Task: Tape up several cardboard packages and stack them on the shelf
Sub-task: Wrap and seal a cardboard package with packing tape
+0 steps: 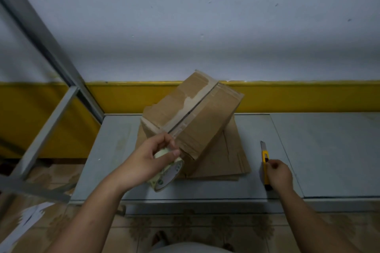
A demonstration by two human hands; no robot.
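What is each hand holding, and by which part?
Left hand grips the tape roll by its outer rim, thumb on top. Right hand pinches the yellow utility knife mid-handle; it lies on the table.

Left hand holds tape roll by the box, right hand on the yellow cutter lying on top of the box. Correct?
No. In the head view the yellow cutter lies on the table, right of the box, not on top of it. Rest holds: left hand holds the tape roll by the box, right hand on the cutter.
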